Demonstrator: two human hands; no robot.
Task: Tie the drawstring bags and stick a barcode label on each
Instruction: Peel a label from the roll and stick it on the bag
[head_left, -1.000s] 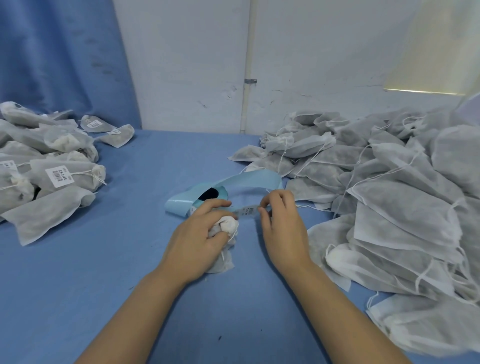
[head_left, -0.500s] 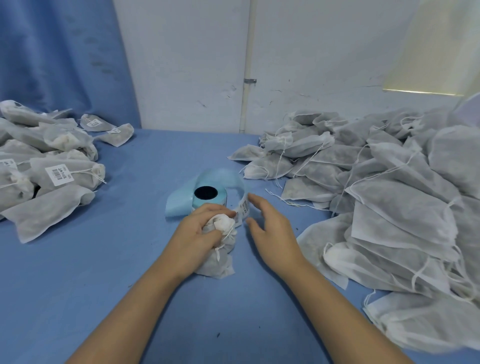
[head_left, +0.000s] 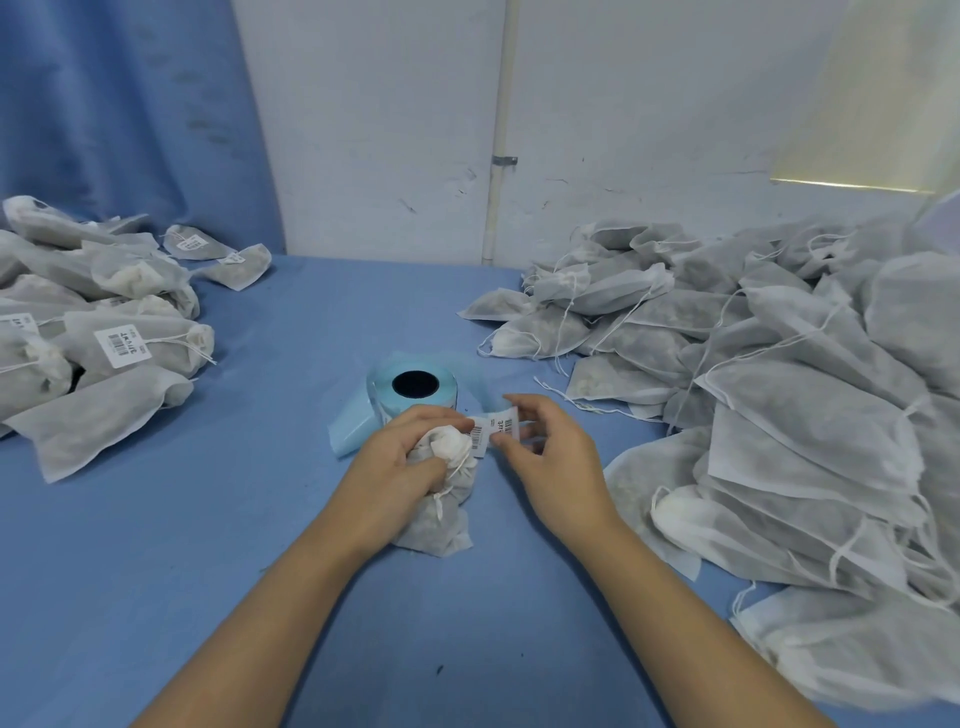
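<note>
My left hand (head_left: 397, 454) grips the gathered neck of a small grey drawstring bag (head_left: 439, 522) that stands on the blue table (head_left: 208, 545), its tied top bunched white between my fingers. My right hand (head_left: 553, 457) pinches a white barcode label (head_left: 496, 428) by its right end. The label's left end touches the bag's top. Just behind both hands lies the light blue label roll (head_left: 415, 387), with a loose strip of backing trailing to its left.
A big heap of untied grey bags (head_left: 779, 395) with loose white strings fills the right side of the table. A pile of tied, labelled bags (head_left: 98, 332) sits at the left. A white wall and a blue curtain close off the back.
My right hand has come off the roll with a peeled label and carried it to the bag's top. The stretched backing strip has fallen back around the roll.
</note>
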